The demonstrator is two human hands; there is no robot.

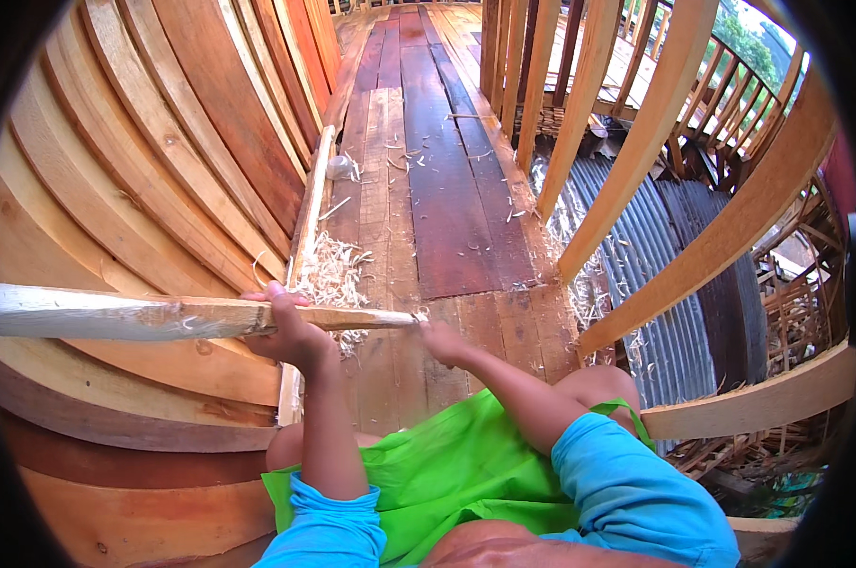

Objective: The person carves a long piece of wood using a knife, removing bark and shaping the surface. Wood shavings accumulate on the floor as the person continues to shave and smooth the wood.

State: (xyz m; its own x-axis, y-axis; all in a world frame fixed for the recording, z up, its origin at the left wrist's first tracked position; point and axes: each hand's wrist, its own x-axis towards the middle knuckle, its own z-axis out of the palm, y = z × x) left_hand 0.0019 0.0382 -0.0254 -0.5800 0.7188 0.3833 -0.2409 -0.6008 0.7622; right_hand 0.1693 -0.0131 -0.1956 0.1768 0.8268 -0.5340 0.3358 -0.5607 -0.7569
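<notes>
A long wooden pole (163, 314), pale and bark-stripped at its thick left end, lies level across the view and narrows to a bare tip. My left hand (293, 329) is wrapped round it from below, the thumb along its top. At the narrow tip, my right hand (442, 343) is closed and slightly blurred. Whatever it grips there is too small and hidden to make out. Pale curled wood shavings (333, 270) lie heaped on the planks just beyond the pole. My bent knees and bright green shorts (466, 454) are below both hands.
Upright boards form a wall (163, 123) close on the left. A plank floor (456, 208) runs ahead, with scattered shavings and a small clear plastic item (339, 168). Wooden railing slats (636, 161) stand on the right; corrugated metal sheets (650, 275) and piled scrap wood (797, 322) lie below them.
</notes>
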